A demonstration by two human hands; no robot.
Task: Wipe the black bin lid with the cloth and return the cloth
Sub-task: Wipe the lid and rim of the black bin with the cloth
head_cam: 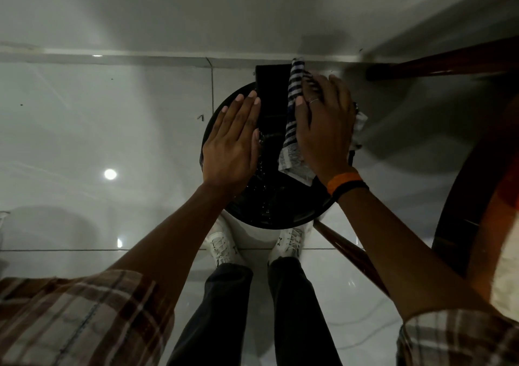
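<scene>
The bin lid (269,197) is glossy black, the cloth (295,118) white with dark blue stripes. Sleeves (84,318) are brown-and-cream plaid, shoes (224,247) white, wristbands (344,183) orange and black, floor tiles (84,141) pale grey.

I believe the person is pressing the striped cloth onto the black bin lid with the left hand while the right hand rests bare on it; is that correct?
Not quite: the head view shows the right hand pressing the striped cloth onto the black bin lid, while the left hand rests bare on it.

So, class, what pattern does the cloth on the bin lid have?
Dark blue and white stripes, on the cloth; the head view shows it.
</scene>
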